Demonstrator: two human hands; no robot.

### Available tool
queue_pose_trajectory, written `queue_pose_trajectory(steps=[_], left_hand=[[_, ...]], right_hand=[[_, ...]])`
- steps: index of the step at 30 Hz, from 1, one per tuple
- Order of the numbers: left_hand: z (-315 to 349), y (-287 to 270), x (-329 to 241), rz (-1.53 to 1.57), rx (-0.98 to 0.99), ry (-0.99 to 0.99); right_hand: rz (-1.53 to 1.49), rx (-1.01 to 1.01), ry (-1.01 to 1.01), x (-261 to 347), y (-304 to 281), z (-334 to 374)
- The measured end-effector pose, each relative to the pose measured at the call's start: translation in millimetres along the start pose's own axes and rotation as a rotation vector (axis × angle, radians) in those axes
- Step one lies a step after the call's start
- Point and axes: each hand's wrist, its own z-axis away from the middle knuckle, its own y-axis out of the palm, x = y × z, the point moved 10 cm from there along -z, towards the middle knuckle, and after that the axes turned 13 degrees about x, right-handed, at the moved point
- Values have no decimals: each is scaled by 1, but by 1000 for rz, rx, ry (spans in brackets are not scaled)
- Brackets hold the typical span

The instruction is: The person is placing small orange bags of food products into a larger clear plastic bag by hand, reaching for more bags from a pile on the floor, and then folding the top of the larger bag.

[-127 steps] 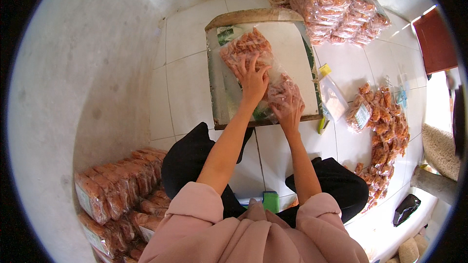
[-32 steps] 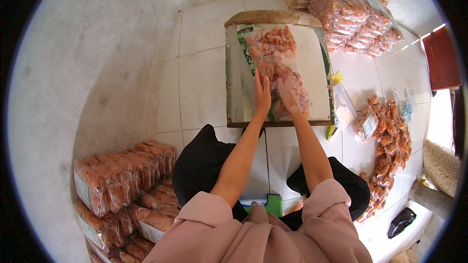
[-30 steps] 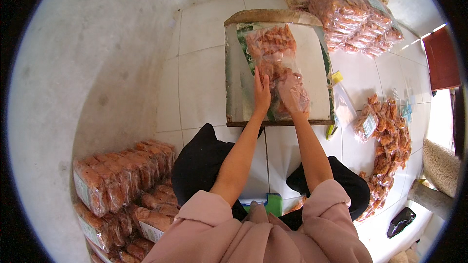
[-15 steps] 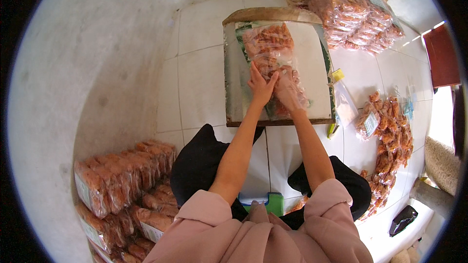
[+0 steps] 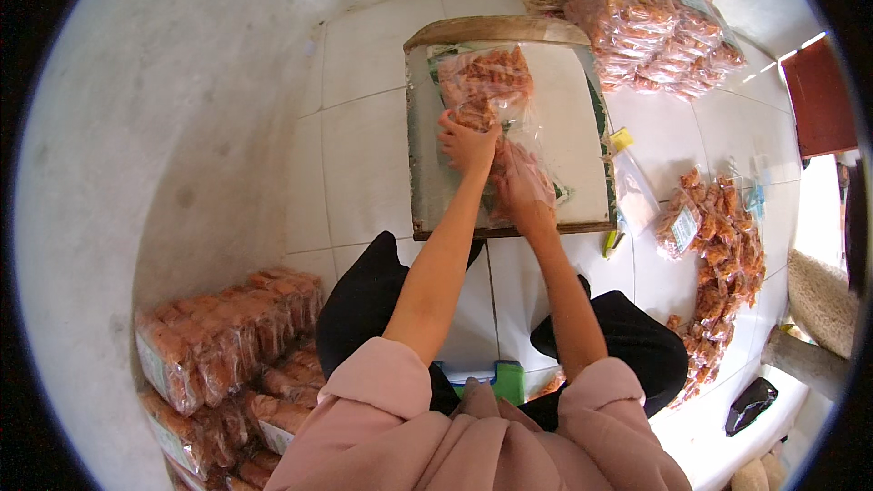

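A large clear plastic bag (image 5: 530,123) lies on a low wooden table (image 5: 573,109) in front of me. Reddish-brown fried snack pieces in clear packets (image 5: 488,75) fill its far end. My left hand (image 5: 469,143) is closed around a snack packet (image 5: 475,113) at the bag's middle. Close beside it on the near right, my right hand (image 5: 526,189) has curled fingers with clear film over part of them, gripping the bag. What lies beneath that hand is mostly hidden.
Stacked snack packets (image 5: 227,332) stand at the lower left by the wall. Large filled bags (image 5: 627,14) are piled at the far right. Loose snack packets (image 5: 723,264) lie along the right floor. A plastic pouch with a yellow top (image 5: 634,186) rests beside the table.
My left hand has shifted left, from flat on the bag to around a snack packet. My right hand has drawn slightly nearer to me. The whole view has shifted a little.
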Motion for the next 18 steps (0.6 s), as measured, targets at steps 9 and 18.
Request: queue_pose_trajectory(steps=[9,18], left_hand=[[3,-9,0,-29,-38,74],[8,-10,-5,-121,-56,174]], right_hand=[[-99,-348,505,-3,-3,116],[-130,-287,456,8,14,94]])
